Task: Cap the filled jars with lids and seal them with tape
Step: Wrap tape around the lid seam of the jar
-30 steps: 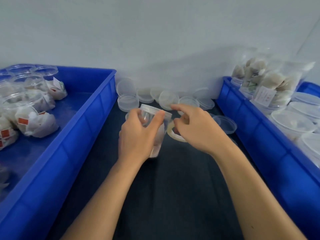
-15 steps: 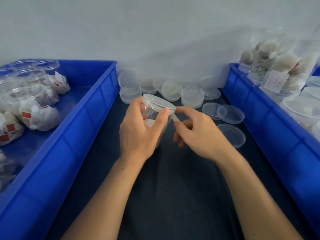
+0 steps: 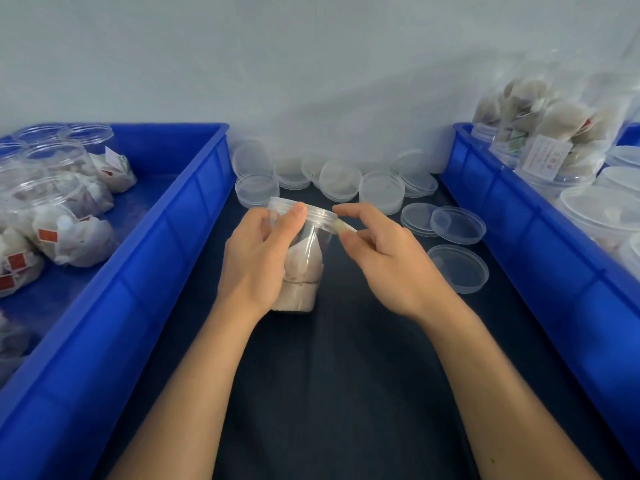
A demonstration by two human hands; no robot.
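- Clear plastic jar [image 3: 304, 258], capped with a clear lid [image 3: 313, 213], sits near the middle of the view between two bare forearms, above a dark cloth surface [image 3: 346, 375]. Pale pouches fill its lower half. Whether its base touches the cloth cannot be told.
- The left hand [image 3: 256, 265] wraps the jar from the left side, fingers curled round its wall, with the thumb [image 3: 292, 220] pressed up against the lid's rim.
- The right hand [image 3: 388, 261] comes in from the right with the wrist slightly bent. Its thumb and forefinger pinch a short strip of yellowish tape [image 3: 344, 226], whose other end meets the jar just under the lid's edge. The remaining fingers are loosely curled.
- Both forearms reach forward from the bottom of the view, angling inward toward the jar.
- Loose clear lids [image 3: 381, 188] lie in a row against the pale wall behind the jar, and a few more lie flat to its right [image 3: 457, 268].
- A blue bin on the left [image 3: 166, 237] holds open jars and white pouches with red labels.
- A blue bin on the right [image 3: 519, 216] holds filled, lidded jars.
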